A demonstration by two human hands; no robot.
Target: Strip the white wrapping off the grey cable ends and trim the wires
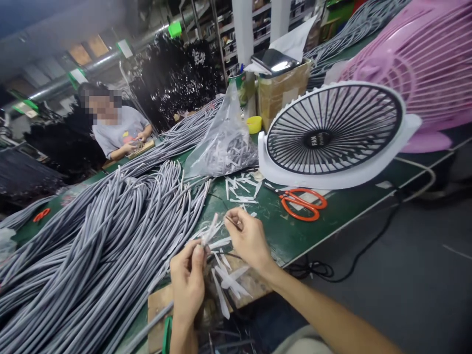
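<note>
In the lower middle, my left hand (190, 275) is closed, thumb against fingers, on a grey cable (153, 322) near its end. A whitish, frayed tip (212, 230) stands up out of that grip. Just to the right, my right hand (250, 238) pinches a thin dark piece (234, 223); whether it is a tool or a wire I cannot tell. The hands are close together but apart. Loose white strips (230, 280) lie beneath them on a wooden board (158, 300). A large bundle of grey cables (99, 246) lies left of my left hand.
Orange-handled scissors (302, 204) lie right of my hands, before a white fan (335, 137). A pink fan (416, 73) stands behind. A clear plastic bag (224, 142), a cardboard box (280, 88) and more strips sit on the green table (269, 231). Across it sits another person (120, 128).
</note>
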